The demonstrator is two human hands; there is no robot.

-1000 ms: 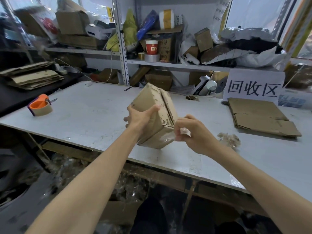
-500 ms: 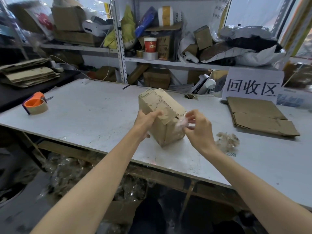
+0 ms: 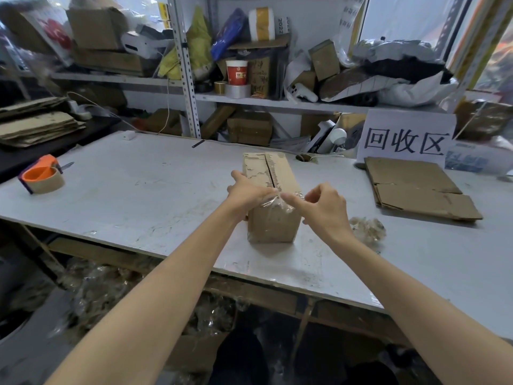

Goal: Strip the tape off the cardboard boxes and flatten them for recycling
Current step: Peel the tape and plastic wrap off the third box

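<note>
Cardboard box stands on white table, centre. Left hand presses box's near top edge; right hand pinches clear tape at same edge. Crumpled tape wad right of box. Flattened cardboard far right. Tape dispenser far left.

Box on white table

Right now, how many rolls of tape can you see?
4: a tape dispenser on the table's left, two small rolls by the red cup, one atop the shelf. Clutter may hide more.
</note>
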